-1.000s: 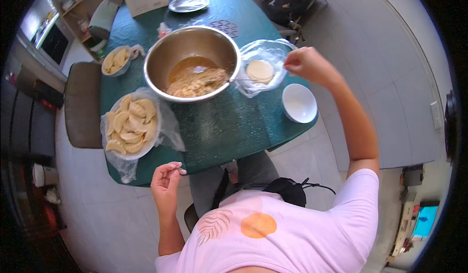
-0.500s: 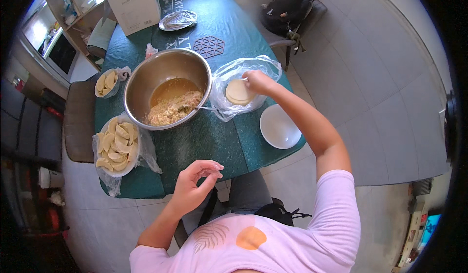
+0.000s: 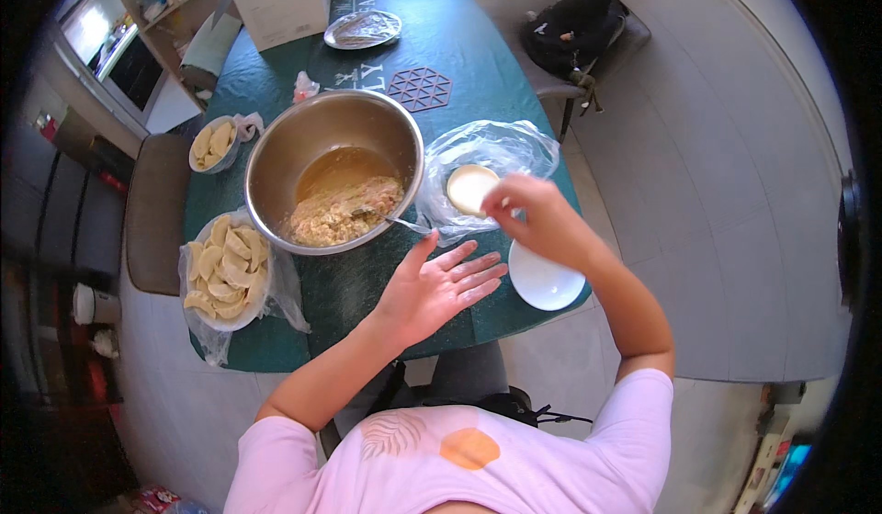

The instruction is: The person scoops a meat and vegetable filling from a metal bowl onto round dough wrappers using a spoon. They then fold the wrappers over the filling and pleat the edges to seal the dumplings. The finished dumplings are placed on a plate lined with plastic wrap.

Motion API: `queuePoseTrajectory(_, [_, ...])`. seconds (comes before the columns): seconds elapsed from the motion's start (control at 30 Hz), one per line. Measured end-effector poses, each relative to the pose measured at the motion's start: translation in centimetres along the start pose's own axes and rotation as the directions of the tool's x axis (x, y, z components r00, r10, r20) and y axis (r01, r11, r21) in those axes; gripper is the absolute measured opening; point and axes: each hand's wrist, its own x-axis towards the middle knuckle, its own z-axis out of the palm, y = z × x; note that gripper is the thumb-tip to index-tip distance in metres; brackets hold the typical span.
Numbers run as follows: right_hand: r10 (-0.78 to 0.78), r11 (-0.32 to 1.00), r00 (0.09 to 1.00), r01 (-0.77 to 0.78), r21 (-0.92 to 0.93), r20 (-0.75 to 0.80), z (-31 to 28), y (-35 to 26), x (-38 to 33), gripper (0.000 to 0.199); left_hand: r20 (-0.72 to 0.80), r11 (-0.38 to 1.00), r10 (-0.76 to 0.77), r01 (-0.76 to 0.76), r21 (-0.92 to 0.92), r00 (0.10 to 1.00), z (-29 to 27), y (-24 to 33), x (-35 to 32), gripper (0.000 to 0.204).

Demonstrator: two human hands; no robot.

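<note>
My left hand point(image 3: 443, 286) is open, palm up and fingers spread, dusted with flour, just in front of the mixing bowl. My right hand point(image 3: 537, 215) is blurred, thumb and fingertips pinched together at the right edge of a stack of round dumpling wrappers point(image 3: 470, 186); what the pinch holds cannot be made out. The wrappers lie in a clear plastic bag point(image 3: 526, 146). A large steel bowl point(image 3: 266, 160) contains minced filling point(image 3: 344, 213) and some liquid, and a spoon handle point(image 3: 409, 226) leans out over its rim. Below my right hand is a white bowl point(image 3: 548, 282).
Folded dumplings point(image 3: 225, 266) fill a bag-wrapped dish at the table's left edge; a smaller bowl of dumplings point(image 3: 214, 144) is behind. Farther back are a trivet point(image 3: 419, 90), a covered plate point(image 3: 363, 30) and a white box point(image 3: 276, 4). A chair holds a black bag point(image 3: 574, 29).
My right hand has come back toward me from the far side of the wrapper stack. My left hand has moved forward and right, uncurling palm up. The view has shifted slightly.
</note>
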Motion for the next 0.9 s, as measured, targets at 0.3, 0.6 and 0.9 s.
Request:
queuePoseTrajectory(0.3, [-0.061,0.998,0.994,0.063,-0.023,0.095,3.2,-2.5,1.0,0.04,-0.204,0.922,0.208,-0.122,0.367,0.957,-4.4,-0.3,-1.1,0.038])
queuePoseTrajectory(0.6, [-0.421,0.881,0.86,0.463,-0.094,0.289,4.7,-4.1,6.1,0.026,-0.316,0.781,0.44,-0.184,0.597,0.84,-6.3,2.0,-7.1,0.03])
queuePoseTrajectory(0.9, [-0.51,0.839,0.825,0.539,-0.07,0.246,8.2,-2.4,13.2,0.023,-0.261,0.734,0.518,-0.266,0.625,0.815,-9.2,3.5,-8.7,0.028])
